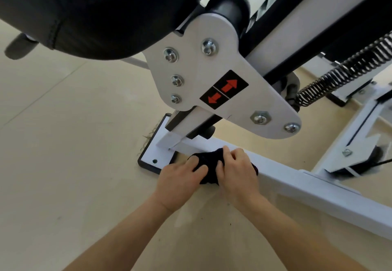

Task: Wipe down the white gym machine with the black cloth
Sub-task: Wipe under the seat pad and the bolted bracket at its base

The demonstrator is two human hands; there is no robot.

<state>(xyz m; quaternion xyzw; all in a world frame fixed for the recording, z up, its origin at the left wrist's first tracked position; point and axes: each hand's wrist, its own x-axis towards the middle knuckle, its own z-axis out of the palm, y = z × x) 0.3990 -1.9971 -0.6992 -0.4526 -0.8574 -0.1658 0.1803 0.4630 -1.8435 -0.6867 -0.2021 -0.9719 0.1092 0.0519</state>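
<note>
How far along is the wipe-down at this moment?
Mid-job: left hand and right hand grip the black cloth on the white base bar beside its foot plate. Nothing visibly reads as finished. The bar's long stretch and the bracket plate likely remain.

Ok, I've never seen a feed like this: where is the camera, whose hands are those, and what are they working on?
There is one picture, from a camera worn on the person's head, looking down. The left hand and right hand both grip a bunched black cloth against the low white bar of the gym machine. Above hang its black padded seat, a white bracket plate with a red-arrow sticker, and a coil spring. Beneath is a beige floor.
</note>
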